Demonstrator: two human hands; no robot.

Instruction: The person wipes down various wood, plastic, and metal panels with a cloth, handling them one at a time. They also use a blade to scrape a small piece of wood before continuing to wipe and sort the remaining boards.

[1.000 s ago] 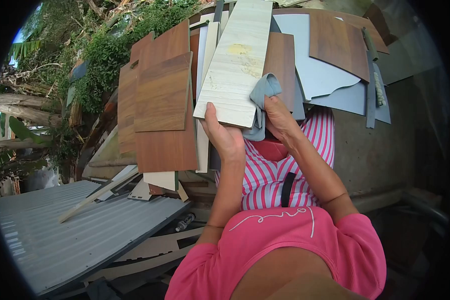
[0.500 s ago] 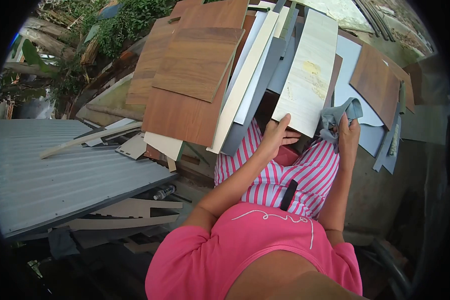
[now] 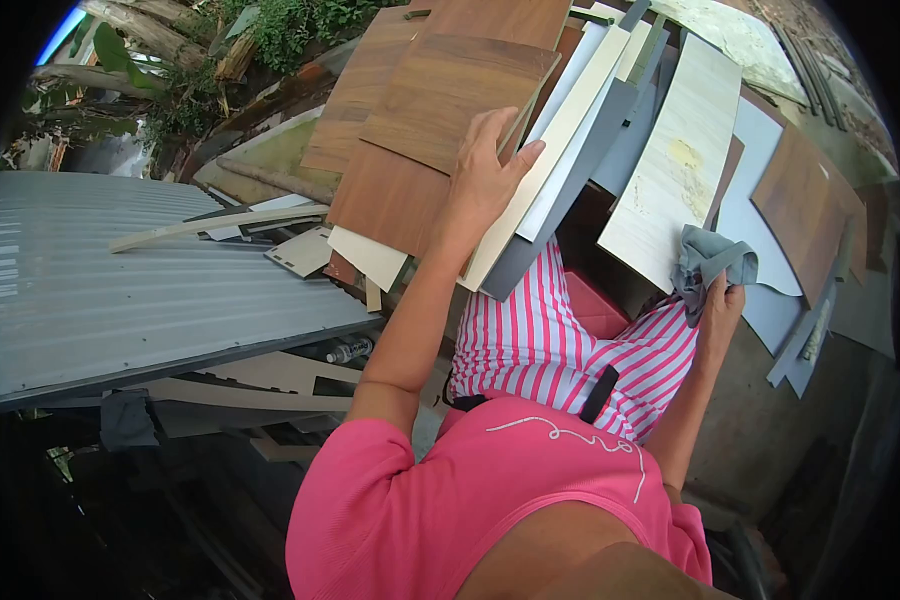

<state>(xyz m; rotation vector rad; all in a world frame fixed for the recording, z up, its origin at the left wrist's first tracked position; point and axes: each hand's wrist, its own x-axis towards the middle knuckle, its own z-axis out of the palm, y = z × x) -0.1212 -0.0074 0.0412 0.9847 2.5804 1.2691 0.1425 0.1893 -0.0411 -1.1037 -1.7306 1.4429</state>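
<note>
My left hand (image 3: 490, 180) is at the right edge of a small brown wood-grain board (image 3: 450, 100), with thumb and fingers apart around that edge. Under it lies a larger reddish-brown board (image 3: 385, 200). In my right hand (image 3: 720, 310) is a crumpled grey-blue cloth (image 3: 712, 262), beside the lower end of a long pale board with a yellowish stain (image 3: 675, 160). Cream, white and grey strips (image 3: 570, 170) stand between the brown boards and the pale one.
A corrugated metal sheet (image 3: 150, 290) spans the left, with scrap strips (image 3: 220, 225) on it. A plastic bottle (image 3: 350, 349) lies at its edge. More brown and grey boards (image 3: 795, 195) lean at the right. A red seat (image 3: 595, 305) shows between the legs.
My left hand has left the pale board's lower end and moved up and left to the small brown board. My right hand still has the cloth. The view has shifted.
</note>
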